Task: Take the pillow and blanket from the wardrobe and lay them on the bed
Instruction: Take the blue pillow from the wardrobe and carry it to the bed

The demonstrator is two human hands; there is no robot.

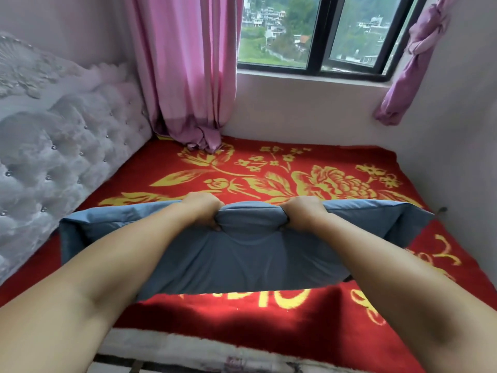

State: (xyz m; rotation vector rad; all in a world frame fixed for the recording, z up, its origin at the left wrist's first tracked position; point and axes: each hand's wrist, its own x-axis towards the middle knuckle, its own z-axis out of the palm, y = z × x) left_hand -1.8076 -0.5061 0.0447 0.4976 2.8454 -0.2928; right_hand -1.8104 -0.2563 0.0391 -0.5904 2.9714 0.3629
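- Nearest the camera, the bed's (188, 343) near edge shows a pale strip of mattress below the red cover.
- A red blanket with yellow flowers (309, 181) is spread over the bed from the near edge to the far one.
- Two bare forearms reach forward over the near edge, one from each lower corner of the view.
- The blue-grey pillow (242, 254) is held between them above the middle of the bed, lying crosswise, its ends reaching toward the left and right edges.
- The left hand (203, 208) grips the pillow's far edge left of centre, fingers curled over it and thumb pressed into the near face.
- The right hand (302, 211) grips the same edge right of centre in the same way; the fabric bunches up between the two hands.
- A grey tufted headboard (61, 146) runs along the bed's left edge.
- At the far left corner a pink curtain (188, 76) hangs down, its hem touching the cover.
- Beyond the far edge a dark-framed window (325, 36) sits in the wall, with a knotted purple curtain (414, 63) at its right.
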